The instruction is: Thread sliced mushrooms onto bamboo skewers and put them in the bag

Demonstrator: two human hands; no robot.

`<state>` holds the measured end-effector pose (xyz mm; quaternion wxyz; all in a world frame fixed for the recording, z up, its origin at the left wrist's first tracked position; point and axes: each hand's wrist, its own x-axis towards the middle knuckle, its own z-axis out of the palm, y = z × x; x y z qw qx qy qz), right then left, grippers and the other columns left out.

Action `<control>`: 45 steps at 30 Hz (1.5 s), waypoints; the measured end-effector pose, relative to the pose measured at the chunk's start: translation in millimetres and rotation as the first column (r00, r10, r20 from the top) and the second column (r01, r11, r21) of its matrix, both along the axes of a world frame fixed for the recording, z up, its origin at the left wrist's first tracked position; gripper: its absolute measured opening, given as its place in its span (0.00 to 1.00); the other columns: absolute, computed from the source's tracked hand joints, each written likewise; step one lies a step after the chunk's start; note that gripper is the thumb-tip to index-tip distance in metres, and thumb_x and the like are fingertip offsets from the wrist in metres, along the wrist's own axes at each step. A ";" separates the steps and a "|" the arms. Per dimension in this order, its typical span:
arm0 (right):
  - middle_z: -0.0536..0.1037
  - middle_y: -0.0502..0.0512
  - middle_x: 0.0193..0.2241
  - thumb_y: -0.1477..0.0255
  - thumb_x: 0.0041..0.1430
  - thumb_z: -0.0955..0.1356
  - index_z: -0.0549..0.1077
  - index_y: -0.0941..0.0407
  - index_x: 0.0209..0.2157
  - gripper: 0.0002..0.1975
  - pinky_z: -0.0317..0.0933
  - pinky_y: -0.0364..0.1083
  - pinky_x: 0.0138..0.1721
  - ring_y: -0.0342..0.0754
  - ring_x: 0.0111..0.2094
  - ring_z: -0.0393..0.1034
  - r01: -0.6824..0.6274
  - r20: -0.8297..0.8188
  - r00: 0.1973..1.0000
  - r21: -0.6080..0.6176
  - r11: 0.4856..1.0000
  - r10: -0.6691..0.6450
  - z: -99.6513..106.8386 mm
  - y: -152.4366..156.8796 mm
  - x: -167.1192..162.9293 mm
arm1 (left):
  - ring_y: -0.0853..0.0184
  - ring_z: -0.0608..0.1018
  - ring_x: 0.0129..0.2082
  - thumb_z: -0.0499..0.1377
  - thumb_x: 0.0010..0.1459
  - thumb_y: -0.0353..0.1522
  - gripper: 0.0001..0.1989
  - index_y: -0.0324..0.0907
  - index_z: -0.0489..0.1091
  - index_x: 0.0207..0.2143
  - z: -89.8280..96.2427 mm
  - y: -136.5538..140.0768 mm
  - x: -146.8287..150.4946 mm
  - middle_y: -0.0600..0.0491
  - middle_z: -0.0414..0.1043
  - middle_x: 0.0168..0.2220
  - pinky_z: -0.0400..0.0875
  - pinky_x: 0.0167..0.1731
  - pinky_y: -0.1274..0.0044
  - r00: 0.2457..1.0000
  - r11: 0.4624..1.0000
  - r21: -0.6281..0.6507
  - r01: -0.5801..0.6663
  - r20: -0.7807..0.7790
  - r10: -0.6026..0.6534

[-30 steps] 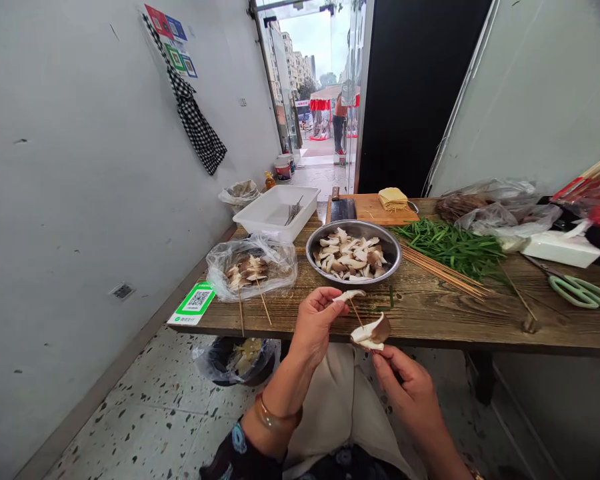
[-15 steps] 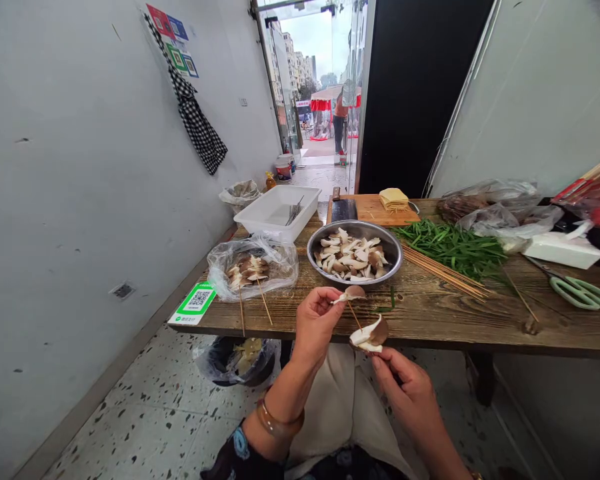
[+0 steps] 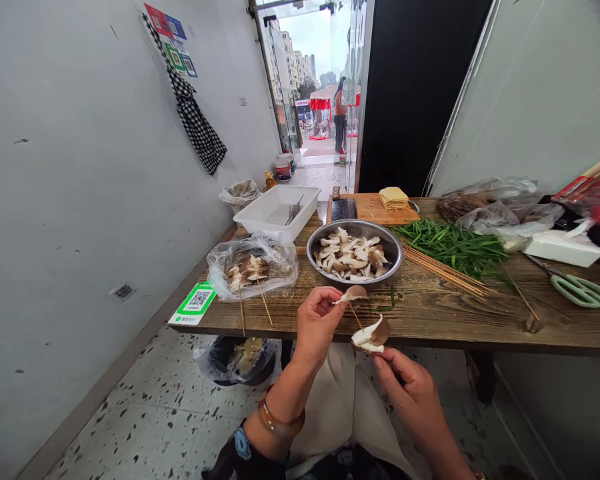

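My left hand (image 3: 317,323) pinches a mushroom piece (image 3: 355,293) between thumb and fingers, at the upper tip of a thin wooden skewer (image 3: 356,315). Lower on that skewer sit white and brown mushroom pieces (image 3: 371,335). Just beneath them my right hand (image 3: 410,387) is closed, its thumb and fingertips gripping the skewer; the lower part of the stick is hidden by the hand. Beyond my hands a steel bowl (image 3: 399,261) holds many torn mushroom pieces (image 3: 350,255). To the left, filled mushroom skewers (image 3: 250,270) lie on a clear plastic bag (image 3: 283,267).
Bare skewers (image 3: 445,272) lie beside green leafy stalks (image 3: 453,247). Scissors (image 3: 580,291) rest at right. Behind are a white tub (image 3: 260,215), a cleaver (image 3: 343,209) and a cutting board (image 3: 367,212) with tofu sheets (image 3: 394,198). A lined bin (image 3: 220,363) stands under the table.
Both hands stay almost still, with the mushroom piece at the skewer's tip as before. Outside the doorway, a person has straightened up.
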<state>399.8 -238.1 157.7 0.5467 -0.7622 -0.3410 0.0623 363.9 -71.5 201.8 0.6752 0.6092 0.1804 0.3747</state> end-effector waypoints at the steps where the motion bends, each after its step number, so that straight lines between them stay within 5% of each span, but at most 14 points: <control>1: 0.72 0.49 0.18 0.64 0.61 0.63 0.76 0.57 0.29 0.15 0.58 0.39 0.22 0.43 0.19 0.65 -0.007 0.000 1.000 -0.001 1.000 0.007 -0.3 -0.4 0.1 | 0.71 0.72 0.32 0.66 0.46 0.31 0.07 0.40 0.71 0.27 -0.5 0.2 0.1 0.53 0.71 0.31 0.66 0.35 0.79 1.000 1.000 -0.010 -0.005 -0.008 0.005; 7: 0.71 0.49 0.19 0.64 0.62 0.62 0.76 0.58 0.31 0.15 0.58 0.39 0.23 0.43 0.20 0.65 -0.025 -0.014 1.000 -0.023 0.999 0.025 -0.3 -1.6 0.0 | 0.72 0.72 0.31 0.66 0.44 0.30 0.08 0.39 0.70 0.28 -4.5 1.7 -0.6 0.54 0.71 0.31 0.65 0.34 0.80 0.999 0.995 -0.092 -0.035 -0.006 0.034; 19: 0.73 0.49 0.20 0.65 0.62 0.62 0.76 0.58 0.32 0.14 0.58 0.39 0.24 0.42 0.21 0.66 -0.049 0.012 0.999 -0.010 0.999 0.050 -3.8 -3.5 4.4 | 0.73 0.73 0.27 0.67 0.46 0.33 0.11 0.37 0.69 0.26 -0.6 -0.9 -3.8 0.56 0.70 0.26 0.67 0.32 0.79 0.975 0.906 -0.360 0.221 0.069 -0.210; 26: 0.72 0.49 0.20 0.66 0.62 0.62 0.74 0.57 0.28 0.14 0.58 0.39 0.25 0.42 0.21 0.66 -0.065 0.054 0.996 -0.025 0.998 0.066 -4.4 -3.8 4.3 | 0.72 0.74 0.30 0.70 0.41 0.28 0.33 0.45 0.65 0.51 1.6 2.2 -5.9 0.55 0.71 0.36 0.71 0.33 0.77 0.950 0.836 -0.454 0.309 0.111 -0.291; 31: 0.73 0.49 0.21 0.66 0.63 0.62 0.74 0.57 0.28 0.15 0.58 0.39 0.25 0.43 0.22 0.66 -0.082 0.057 0.995 -0.040 0.996 0.084 -3.9 -3.5 4.7 | 0.75 0.72 0.28 0.68 0.44 0.28 0.26 0.42 0.68 0.47 5.9 6.0 -9.3 0.54 0.71 0.36 0.71 0.32 0.78 0.935 0.852 -0.390 0.351 0.097 -0.341; 36: 0.74 0.49 0.21 0.66 0.62 0.63 0.76 0.57 0.31 0.14 0.59 0.39 0.26 0.43 0.22 0.67 -0.070 0.049 0.996 -0.028 0.997 0.071 -2.8 -3.8 4.6 | 0.75 0.72 0.27 0.68 0.44 0.26 0.32 0.45 0.64 0.52 6.0 8.8 -10.3 0.57 0.70 0.32 0.71 0.32 0.79 0.945 0.873 -0.363 0.326 0.111 -0.307; 41: 0.74 0.49 0.20 0.65 0.62 0.63 0.76 0.57 0.31 0.14 0.58 0.38 0.23 0.42 0.20 0.66 -0.029 0.045 0.999 -0.010 1.000 0.029 -3.7 -5.8 3.3 | 0.72 0.76 0.31 0.66 0.47 0.28 0.16 0.40 0.69 0.39 5.7 9.5 -9.1 0.56 0.70 0.33 0.72 0.40 0.74 0.968 0.875 -0.416 0.248 0.134 -0.210; 45: 0.73 0.48 0.19 0.66 0.62 0.63 0.75 0.57 0.29 0.13 0.59 0.38 0.24 0.42 0.20 0.66 -0.045 0.068 0.997 0.002 0.999 0.044 -1.4 -5.1 1.9 | 0.68 0.79 0.32 0.65 0.48 0.29 0.13 0.39 0.69 0.37 9.1 8.2 -8.7 0.55 0.71 0.33 0.72 0.43 0.71 0.971 0.853 -0.464 0.238 0.140 -0.194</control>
